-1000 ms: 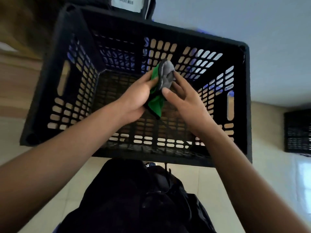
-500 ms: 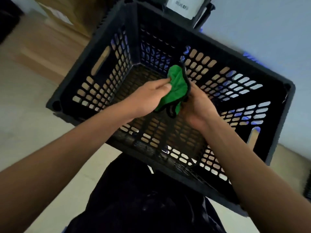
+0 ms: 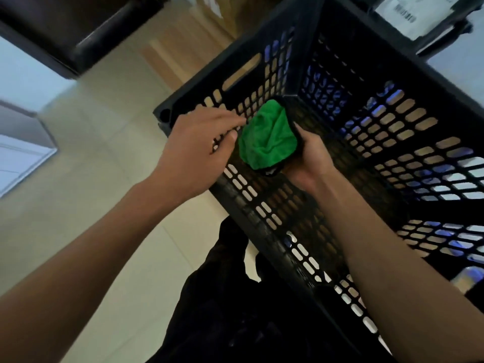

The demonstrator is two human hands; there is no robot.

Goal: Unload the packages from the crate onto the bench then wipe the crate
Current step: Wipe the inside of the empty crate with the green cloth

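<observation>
A black perforated plastic crate (image 3: 262, 218) fills the right half of the view, with nothing but my hands and a cloth inside it. My right hand (image 3: 311, 158) grips a bunched green cloth (image 3: 267, 134) with a dark edge, holding it near the crate's left wall. My left hand (image 3: 193, 150) hovers just left of the cloth over the crate's near left corner, fingers loosely bent and holding nothing.
A white package with a barcode label (image 3: 408, 11) lies beyond the crate at the top right. Dark furniture (image 3: 65, 30) stands at the top left. Pale floor tiles (image 3: 104, 205) spread to the left. My dark clothing (image 3: 235, 310) is below the crate.
My left hand has let go of the cloth and drawn away to the left. The right hand now holds the cloth alone. The view has swung, so the crate sits further right.
</observation>
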